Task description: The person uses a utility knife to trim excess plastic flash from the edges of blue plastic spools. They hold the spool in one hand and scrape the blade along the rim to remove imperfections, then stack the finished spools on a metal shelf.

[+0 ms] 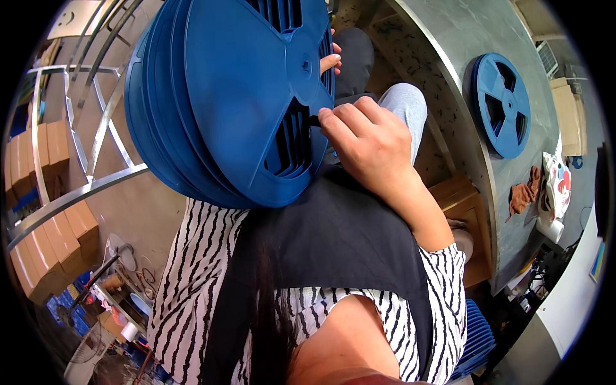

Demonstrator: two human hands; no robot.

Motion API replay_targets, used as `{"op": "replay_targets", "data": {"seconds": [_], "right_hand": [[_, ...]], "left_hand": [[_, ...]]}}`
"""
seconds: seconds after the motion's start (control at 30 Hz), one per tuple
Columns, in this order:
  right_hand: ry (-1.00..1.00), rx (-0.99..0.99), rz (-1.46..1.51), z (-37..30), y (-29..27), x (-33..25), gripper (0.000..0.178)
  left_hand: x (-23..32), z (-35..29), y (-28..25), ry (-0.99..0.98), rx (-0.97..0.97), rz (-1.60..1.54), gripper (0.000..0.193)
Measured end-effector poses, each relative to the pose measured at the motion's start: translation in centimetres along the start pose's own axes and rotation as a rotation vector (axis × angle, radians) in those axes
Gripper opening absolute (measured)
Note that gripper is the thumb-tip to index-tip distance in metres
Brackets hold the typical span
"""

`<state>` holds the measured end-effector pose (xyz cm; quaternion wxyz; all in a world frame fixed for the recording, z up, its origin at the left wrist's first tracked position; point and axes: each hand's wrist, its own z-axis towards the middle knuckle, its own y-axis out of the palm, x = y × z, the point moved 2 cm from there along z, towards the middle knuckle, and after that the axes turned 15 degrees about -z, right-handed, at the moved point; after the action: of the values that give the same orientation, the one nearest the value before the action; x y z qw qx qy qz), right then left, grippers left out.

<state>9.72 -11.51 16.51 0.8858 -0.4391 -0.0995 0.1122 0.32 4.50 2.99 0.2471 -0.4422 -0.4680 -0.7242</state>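
A stack of large blue plastic reels (237, 109) leans over my lap, its round flanges with wedge-shaped openings. My left hand (331, 59) shows only by some fingers at the far right edge of the stack, curled against the reels; the rest of it is behind them. On the near right side my right hand (369, 138) is closed in a pinch beside a lower opening. A short dark piece shows at its fingertips, too small to name.
A grey table (475, 32) with a metal edge curves along the right. On it lie more blue reels (504, 106), a brown cloth (525, 191) and a white bag (555, 186). A metal rail frame (90, 186) and cardboard boxes (54, 244) stand at the left.
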Motion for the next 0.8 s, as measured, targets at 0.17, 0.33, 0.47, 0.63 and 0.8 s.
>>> {"op": "replay_targets", "data": {"seconds": [0.17,0.33,0.47,0.63,0.8], "right_hand": [[-0.066,-0.079,-0.045,0.6,-0.8,-0.4,0.01],[-0.094,-0.147,-0.019,0.9,-1.1,-0.6,0.008],[-0.152,-0.324,0.129,-0.3,-1.3,-1.5,0.01],[0.385,-0.331,0.776,-0.8,0.7,0.8,0.028],[0.751,-0.49,1.414,-2.1,4.8,-0.7,0.014]], "left_hand": [[0.3,0.4,0.2,0.012,-0.003,-0.012,0.049],[0.5,0.6,0.3,0.027,-0.005,-0.019,0.049],[0.7,0.7,0.3,0.036,-0.005,-0.025,0.049],[1.0,1.1,0.5,0.048,-0.016,-0.027,0.048],[0.7,1.5,0.6,0.046,-0.029,-0.023,0.048]]}}
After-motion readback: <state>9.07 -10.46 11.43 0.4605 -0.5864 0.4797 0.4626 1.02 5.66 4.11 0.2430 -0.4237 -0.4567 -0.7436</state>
